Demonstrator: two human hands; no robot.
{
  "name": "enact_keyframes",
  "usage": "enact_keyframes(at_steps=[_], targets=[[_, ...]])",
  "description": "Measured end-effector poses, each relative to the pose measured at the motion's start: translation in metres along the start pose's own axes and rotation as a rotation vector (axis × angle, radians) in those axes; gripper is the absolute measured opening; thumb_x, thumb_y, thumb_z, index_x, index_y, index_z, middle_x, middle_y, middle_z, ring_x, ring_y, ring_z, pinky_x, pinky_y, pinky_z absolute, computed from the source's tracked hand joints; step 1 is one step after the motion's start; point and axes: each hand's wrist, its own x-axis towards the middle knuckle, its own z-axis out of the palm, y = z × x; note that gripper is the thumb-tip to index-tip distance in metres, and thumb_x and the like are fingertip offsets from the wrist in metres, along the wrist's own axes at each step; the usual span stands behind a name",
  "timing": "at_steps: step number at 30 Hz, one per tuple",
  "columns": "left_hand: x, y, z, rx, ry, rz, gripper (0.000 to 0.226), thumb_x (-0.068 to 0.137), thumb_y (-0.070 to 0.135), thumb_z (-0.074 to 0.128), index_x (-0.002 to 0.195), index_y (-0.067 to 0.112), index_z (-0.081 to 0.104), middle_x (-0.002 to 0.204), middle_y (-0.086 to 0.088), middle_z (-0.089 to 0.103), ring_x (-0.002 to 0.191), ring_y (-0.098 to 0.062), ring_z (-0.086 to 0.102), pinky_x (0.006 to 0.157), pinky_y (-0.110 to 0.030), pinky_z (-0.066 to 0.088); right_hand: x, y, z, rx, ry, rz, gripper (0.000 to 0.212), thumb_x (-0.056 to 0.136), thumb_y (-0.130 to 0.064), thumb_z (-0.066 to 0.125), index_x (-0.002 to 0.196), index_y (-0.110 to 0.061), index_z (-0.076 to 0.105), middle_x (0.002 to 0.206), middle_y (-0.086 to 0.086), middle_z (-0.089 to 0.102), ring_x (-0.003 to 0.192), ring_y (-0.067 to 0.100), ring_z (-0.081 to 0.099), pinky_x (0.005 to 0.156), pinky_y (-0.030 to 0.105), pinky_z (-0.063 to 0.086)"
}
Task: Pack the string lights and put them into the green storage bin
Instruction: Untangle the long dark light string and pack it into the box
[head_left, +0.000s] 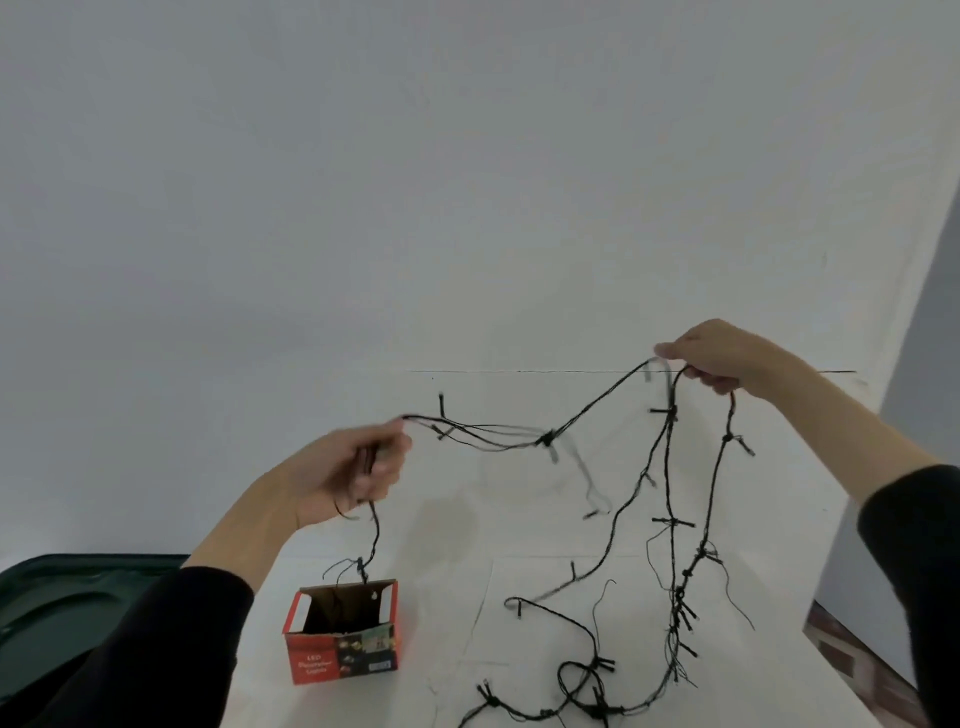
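We hold the string lights (545, 439) strung left-to-right between our left grip (358, 467), closed on them above the open red box (340, 656), and our raised right grip (722, 358), pinching them too, slack trailing onto the table (457, 551), the green storage bin (78, 587) nearest our left.

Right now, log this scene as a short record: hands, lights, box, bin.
left hand: grips string lights, one strand hanging toward box
right hand: pinches string lights, held higher
string lights: strung between both hands, rest trailing onto table
box: red, upright, top open, on table
green storage bin: lower left, only partly in view
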Motion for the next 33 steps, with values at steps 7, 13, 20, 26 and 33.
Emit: enact_keyframes(at_steps=[7, 13, 20, 26, 33], targets=[[0.017, 0.03, 0.053, -0.115, 0.098, 0.152, 0.026, 0.095, 0.024, 0.044, 0.079, 0.013, 0.062, 0.056, 0.004, 0.056, 0.039, -0.007, 0.041, 0.035, -0.015, 0.03, -0.022, -0.022, -0.002, 0.526, -0.281, 0.018, 0.023, 0.089, 0.0, 0.052, 0.111, -0.007, 0.052, 0.07, 0.013, 0.059, 0.041, 0.011, 0.042, 0.034, 0.016, 0.031], [0.028, 0.038, 0.102, 0.305, 0.054, 0.273, 0.032, 0.1, 0.032, 0.039, 0.118, 0.016, 0.059, 0.113, 0.0, 0.067, 0.042, -0.007, 0.044, 0.04, -0.016, 0.035, -0.065, -0.062, -0.003, 0.116, -0.43, -0.366, 0.035, 0.084, 0.001, 0.06, 0.113, -0.018, 0.061, 0.084, 0.008, 0.07, 0.057, 0.011, 0.043, 0.049, 0.02, 0.035], [0.026, 0.028, 0.107, 0.488, -0.144, 0.151, 0.033, 0.1, 0.032, 0.038, 0.096, 0.011, 0.063, 0.069, 0.004, 0.055, 0.039, -0.007, 0.025, 0.041, -0.02, 0.016, -0.061, -0.074, -0.01, 0.362, -0.125, -0.571, 0.025, 0.085, 0.004, 0.057, 0.098, -0.015, 0.066, 0.079, 0.006, 0.07, 0.055, 0.008, 0.04, 0.049, 0.015, 0.032], [0.022, 0.023, 0.074, 0.564, -0.117, 0.126, 0.031, 0.099, 0.034, 0.04, 0.083, 0.016, 0.059, 0.072, 0.004, 0.052, 0.043, -0.008, 0.018, 0.044, -0.022, 0.011, -0.05, -0.047, -0.018, 0.353, -0.027, -0.456, 0.024, 0.084, 0.003, 0.059, 0.1, -0.014, 0.063, 0.083, 0.011, 0.07, 0.055, 0.008, 0.038, 0.052, 0.017, 0.033], [0.024, 0.017, 0.065, 0.705, -0.126, 0.056, 0.03, 0.1, 0.038, 0.038, 0.092, 0.016, 0.057, 0.071, 0.0, 0.055, 0.041, -0.009, 0.019, 0.042, -0.022, 0.01, -0.045, -0.037, -0.012, 0.418, 0.07, -0.43, 0.024, 0.084, 0.001, 0.056, 0.092, -0.02, 0.065, 0.077, 0.005, 0.069, 0.056, 0.011, 0.037, 0.054, 0.02, 0.032]])
